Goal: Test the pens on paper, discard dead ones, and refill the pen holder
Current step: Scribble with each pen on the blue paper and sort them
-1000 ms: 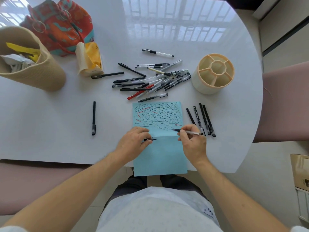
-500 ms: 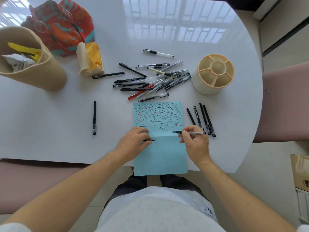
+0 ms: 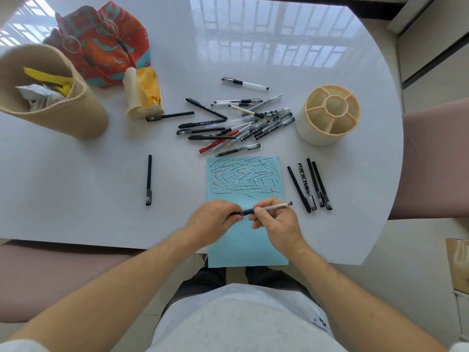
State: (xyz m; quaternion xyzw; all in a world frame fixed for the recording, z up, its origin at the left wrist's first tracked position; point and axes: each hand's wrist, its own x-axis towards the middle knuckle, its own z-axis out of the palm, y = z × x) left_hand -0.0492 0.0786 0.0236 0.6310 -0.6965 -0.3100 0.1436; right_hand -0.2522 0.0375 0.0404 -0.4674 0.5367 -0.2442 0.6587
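Both hands over blue paper (image 3: 247, 240), which overhangs near table edge. Left hand (image 3: 214, 219) pinches black cap (image 3: 247, 212); right hand (image 3: 275, 219) grips clear pen (image 3: 275, 206) by barrel, cap meeting pen tip. Bare table (image 3: 76, 189) to left, only lone black pen (image 3: 149, 179) there. Four pens (image 3: 309, 185) just right of paper. Untested pile (image 3: 236, 123) beyond paper; empty pen holder (image 3: 328, 114) to its right. Woven bin (image 3: 58, 107) far left.

Both hands close together, left hand (image 3: 215, 218) and right hand (image 3: 275, 219) pinching, fingers curled
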